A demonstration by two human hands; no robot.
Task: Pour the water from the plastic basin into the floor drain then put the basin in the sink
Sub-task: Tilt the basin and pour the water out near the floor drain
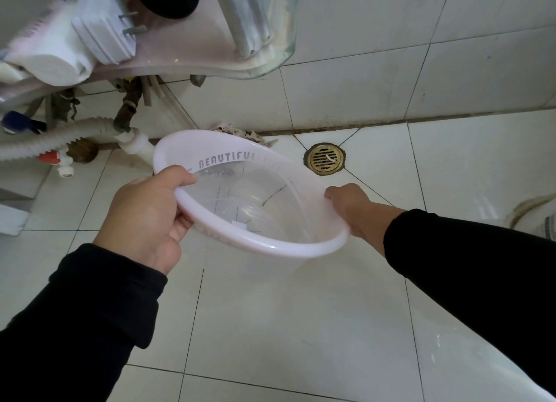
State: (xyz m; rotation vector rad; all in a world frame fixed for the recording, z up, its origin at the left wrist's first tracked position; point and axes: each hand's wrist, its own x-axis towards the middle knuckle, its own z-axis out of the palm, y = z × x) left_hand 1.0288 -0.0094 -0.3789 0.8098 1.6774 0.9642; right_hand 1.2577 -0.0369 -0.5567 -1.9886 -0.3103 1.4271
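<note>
A: Head view, basin location?
B: Plastic basin (255, 209) at frame centre, tilted, above the floor tiles (270, 311); floor drain (324, 159) upper right of it.
A: Grip?
B: Left hand (147, 218) and right hand (350, 204) each clasp the rim.

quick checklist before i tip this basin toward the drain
1. Both hands on the rim: ok. The left hand grips the near-left edge of the basin and the right hand holds the far-right edge.
2. Drain uncovered: ok. The brass floor drain shows its open slots.
3. Basin over the drain: not ok. It sits to the near left of the drain.
4. Water left to pour: cannot tell. The clear bottom shows no plain water level.
5. Rag clear of the drain: ok. It lies by the wall, apart from it.
</note>
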